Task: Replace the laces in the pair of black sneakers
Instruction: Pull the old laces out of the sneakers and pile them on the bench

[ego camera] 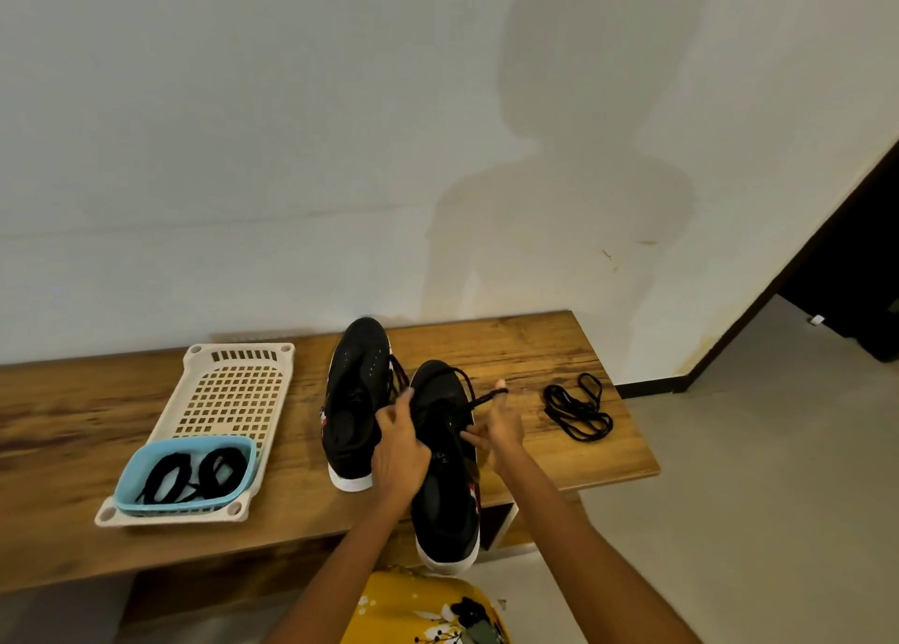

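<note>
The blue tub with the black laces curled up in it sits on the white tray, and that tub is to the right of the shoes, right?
Not quite: the head view shows the blue tub on the white tray, left of the shoes.

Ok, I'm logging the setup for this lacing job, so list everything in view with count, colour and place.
Black sneakers with white soles: two; one on the bench, one held at the bench's front edge.
Lace in that held sneaker: one, black.
Loose lace: black, right end of bench.
Coiled laces: black, in blue basket.
Cream perforated tray: one, under basket.
Wooden bench: one, brown.
Left hand: grips held sneaker.
Right hand: pinches its lace.
</note>
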Tool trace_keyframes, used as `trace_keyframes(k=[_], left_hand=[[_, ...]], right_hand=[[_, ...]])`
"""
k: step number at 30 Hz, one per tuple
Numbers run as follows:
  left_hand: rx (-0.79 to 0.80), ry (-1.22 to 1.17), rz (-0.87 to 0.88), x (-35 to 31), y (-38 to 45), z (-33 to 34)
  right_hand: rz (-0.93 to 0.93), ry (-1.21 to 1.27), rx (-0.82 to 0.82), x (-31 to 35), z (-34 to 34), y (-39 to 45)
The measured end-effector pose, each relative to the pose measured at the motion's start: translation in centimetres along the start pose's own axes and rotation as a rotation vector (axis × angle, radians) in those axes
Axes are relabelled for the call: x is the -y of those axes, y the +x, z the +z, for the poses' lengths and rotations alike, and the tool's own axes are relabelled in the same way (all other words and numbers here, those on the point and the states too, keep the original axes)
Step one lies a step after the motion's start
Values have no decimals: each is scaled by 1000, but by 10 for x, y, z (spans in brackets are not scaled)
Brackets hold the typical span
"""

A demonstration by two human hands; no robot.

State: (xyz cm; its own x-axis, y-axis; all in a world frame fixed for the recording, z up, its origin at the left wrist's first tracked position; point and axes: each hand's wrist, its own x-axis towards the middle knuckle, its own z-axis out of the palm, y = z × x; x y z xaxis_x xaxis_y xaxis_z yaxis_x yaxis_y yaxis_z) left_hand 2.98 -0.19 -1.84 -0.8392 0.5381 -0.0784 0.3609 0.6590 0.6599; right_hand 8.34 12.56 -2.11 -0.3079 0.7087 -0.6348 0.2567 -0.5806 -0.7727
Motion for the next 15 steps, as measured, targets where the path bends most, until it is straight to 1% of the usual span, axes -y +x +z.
trace_keyframes(k=[1,3,4,6,8,9,11,13,15], left_hand=[[-25,138,55,-3,-1,-1],[-91,423,241,-9,1,0],[-94,509,303,-12,5,-1],[-45,603,349,-18,18,-5],[17,641,373,-23,31,-11],[42,626,366,-28,36,-16],[69,478,307,-35,45,-25],[95,213,238,-45,52,-32],[171,-91,160,-60,55,-38]], right_hand=[[8,27,20,0,-1,-1],[-38,9,61,0,-1,-4],[-67,-10,91,2,-1,-5],[-104,-32,168,4,-3,-8],[-116,-49,249,3,-8,-9],[-118,-75,296,3,-11,-10],[-201,-209,406,-1,-14,-12],[-377,-382,527,-7,-15,-13],[-524,-489,605,-14,-11,-16]])
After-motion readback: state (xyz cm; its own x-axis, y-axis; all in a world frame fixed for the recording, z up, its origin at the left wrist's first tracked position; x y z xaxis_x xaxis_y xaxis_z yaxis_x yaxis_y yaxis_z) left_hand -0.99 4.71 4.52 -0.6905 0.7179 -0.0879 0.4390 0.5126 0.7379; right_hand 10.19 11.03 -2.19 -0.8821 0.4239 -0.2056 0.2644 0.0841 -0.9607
